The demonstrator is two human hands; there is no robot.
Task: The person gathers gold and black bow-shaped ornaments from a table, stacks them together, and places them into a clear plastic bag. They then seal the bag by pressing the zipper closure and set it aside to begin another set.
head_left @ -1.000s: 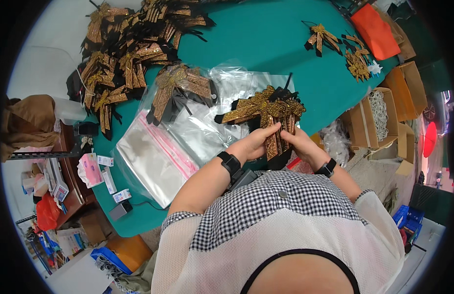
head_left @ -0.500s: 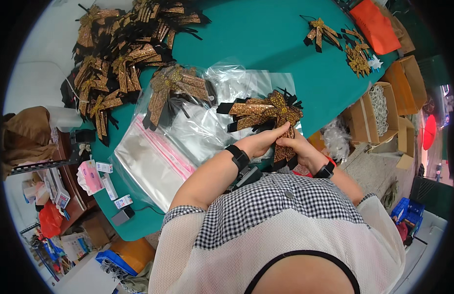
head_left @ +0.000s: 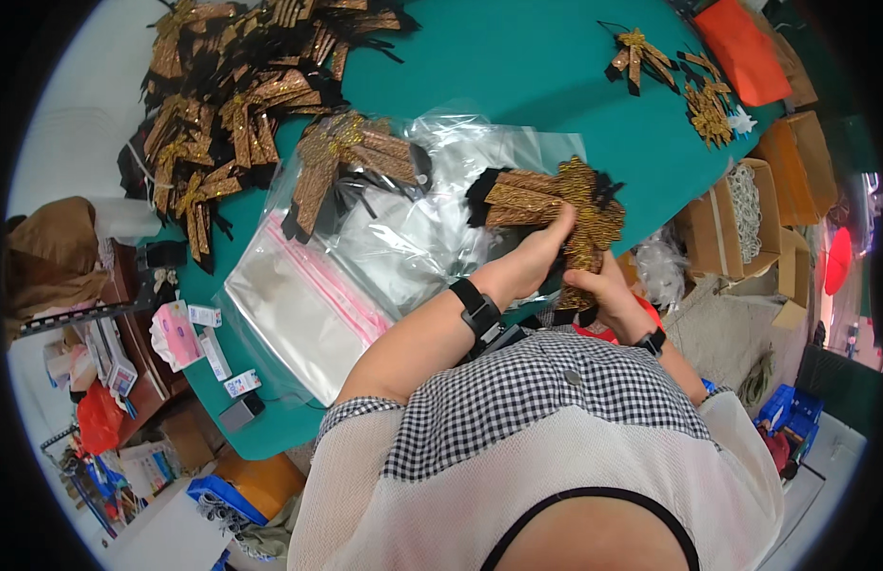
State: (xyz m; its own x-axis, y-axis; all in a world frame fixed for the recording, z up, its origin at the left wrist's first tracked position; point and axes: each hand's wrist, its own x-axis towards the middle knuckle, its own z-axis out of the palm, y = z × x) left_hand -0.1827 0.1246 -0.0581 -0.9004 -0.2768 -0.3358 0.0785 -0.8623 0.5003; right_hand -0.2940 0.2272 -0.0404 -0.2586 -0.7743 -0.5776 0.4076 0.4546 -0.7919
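In front of my chest I hold a glittery gold and black sequin bow (head_left: pixel 594 221) with wide ribbon tails. My left hand (head_left: pixel 535 255) grips it from the left, thumb pressed on the tails by the center. Lower down, my right hand (head_left: pixel 611 295) is closed around the bow's bottom tail; the fingers behind are hidden. Left of my hands, a similar bow (head_left: pixel 319 157) lies in a clear plastic bag on other bags (head_left: pixel 498 152). Nearer me is a stack of clear bags with pink strips (head_left: pixel 313 305).
The green table (head_left: pixel 517 52) carries a large heap of bows (head_left: pixel 241 105) at far left. A few bows (head_left: pixel 710 112) and an orange-red sheet (head_left: pixel 741 52) lie at far right. Small boxes (head_left: pixel 213 357) sit at the left edge. A carton of white loops (head_left: pixel 746 214) stands right.
The bow in my hands has been raised slightly and turned, its sequins now catching more light. My left hand has moved up and right along it. The view has shifted a little.
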